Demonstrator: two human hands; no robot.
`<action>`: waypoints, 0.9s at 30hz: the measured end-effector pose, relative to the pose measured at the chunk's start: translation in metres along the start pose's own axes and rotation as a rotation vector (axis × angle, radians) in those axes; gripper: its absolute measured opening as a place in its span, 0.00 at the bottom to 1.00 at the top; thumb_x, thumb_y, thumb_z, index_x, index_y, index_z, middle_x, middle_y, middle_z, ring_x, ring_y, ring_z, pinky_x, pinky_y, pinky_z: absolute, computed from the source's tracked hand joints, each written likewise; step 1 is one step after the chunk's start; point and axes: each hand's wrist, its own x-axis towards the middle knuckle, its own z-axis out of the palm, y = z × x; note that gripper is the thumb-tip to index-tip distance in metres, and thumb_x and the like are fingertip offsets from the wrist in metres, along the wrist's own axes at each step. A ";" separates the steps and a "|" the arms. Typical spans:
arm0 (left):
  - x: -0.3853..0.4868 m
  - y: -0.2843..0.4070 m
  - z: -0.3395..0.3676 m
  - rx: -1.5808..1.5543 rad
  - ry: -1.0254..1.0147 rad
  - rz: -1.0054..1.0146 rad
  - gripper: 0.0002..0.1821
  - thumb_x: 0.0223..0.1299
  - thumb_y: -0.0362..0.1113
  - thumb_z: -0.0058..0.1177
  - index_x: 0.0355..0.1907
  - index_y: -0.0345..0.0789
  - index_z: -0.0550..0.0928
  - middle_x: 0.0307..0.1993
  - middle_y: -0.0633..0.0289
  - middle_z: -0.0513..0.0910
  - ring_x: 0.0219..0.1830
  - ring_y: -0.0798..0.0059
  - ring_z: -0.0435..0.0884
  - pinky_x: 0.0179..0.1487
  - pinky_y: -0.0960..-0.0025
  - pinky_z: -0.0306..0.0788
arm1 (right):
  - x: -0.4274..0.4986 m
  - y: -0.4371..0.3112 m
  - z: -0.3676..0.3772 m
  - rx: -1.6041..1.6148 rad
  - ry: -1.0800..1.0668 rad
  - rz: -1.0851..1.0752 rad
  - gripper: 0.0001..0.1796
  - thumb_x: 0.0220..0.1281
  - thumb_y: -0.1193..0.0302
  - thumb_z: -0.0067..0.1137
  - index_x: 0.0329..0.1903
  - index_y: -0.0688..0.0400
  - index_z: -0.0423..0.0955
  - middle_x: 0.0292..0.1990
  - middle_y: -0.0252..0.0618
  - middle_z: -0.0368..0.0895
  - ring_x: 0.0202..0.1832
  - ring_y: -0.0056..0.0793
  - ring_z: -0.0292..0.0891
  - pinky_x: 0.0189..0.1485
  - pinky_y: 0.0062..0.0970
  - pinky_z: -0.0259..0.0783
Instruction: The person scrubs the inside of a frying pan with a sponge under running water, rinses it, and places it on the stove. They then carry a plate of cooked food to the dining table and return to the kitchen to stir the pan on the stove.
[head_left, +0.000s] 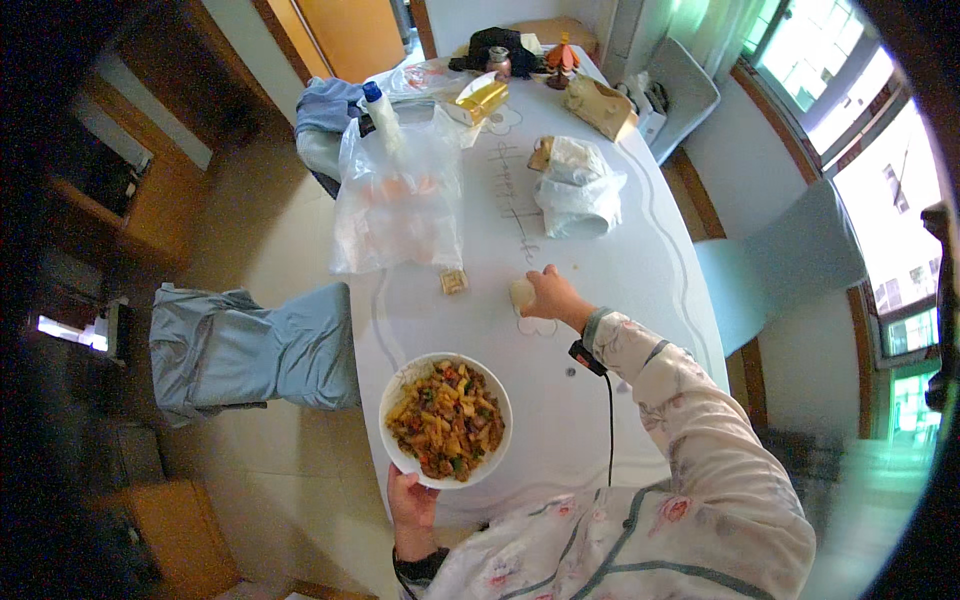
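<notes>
My left hand (412, 501) grips the lower left rim of a white bowl (388, 397) at the table's near left edge. Cooked food (450, 416) fills it: yellowish pieces with brown, red and green bits. Further forward, my right hand (553, 297) has its fingers around a small whitish object (520, 295); its exact kind is unclear, and my fingers partly hide it. Left of that hand, a small square tan item (453, 282) lies on the table by the edge of a clear plastic bag (397, 225).
The pale tablecloth (525, 420) bears printed lettering. A blue-capped bottle (384, 116), tissue pack (480, 101), white plastic bag (581, 195) and brown paper bag (600, 105) stand farther off. Covered chairs (300, 349) flank the table. A black cable (610, 427) runs near my right wrist.
</notes>
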 end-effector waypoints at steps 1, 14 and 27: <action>-0.002 -0.001 0.002 0.006 -0.023 0.031 0.37 0.38 0.30 0.48 0.59 0.32 0.61 0.53 0.53 0.70 0.53 0.58 0.74 0.51 0.57 0.75 | 0.019 -0.002 -0.006 0.007 0.011 0.002 0.38 0.33 0.58 0.69 0.51 0.59 0.65 0.47 0.59 0.64 0.43 0.58 0.71 0.45 0.42 0.72; -0.009 0.017 0.076 0.081 0.148 -0.162 0.33 0.42 0.29 0.50 0.57 0.30 0.62 0.51 0.53 0.72 0.51 0.59 0.75 0.47 0.58 0.78 | 0.050 0.011 -0.027 1.096 0.167 0.131 0.40 0.53 0.64 0.62 0.63 0.64 0.52 0.53 0.54 0.67 0.52 0.46 0.70 0.51 0.34 0.71; -0.012 0.022 0.122 0.091 0.189 -0.241 0.32 0.42 0.28 0.48 0.56 0.30 0.62 0.47 0.51 0.74 0.45 0.61 0.80 0.40 0.62 0.81 | 0.039 0.128 -0.107 2.065 -0.072 0.570 0.41 0.58 0.74 0.50 0.67 0.49 0.35 0.44 0.44 0.69 0.45 0.40 0.71 0.50 0.46 0.69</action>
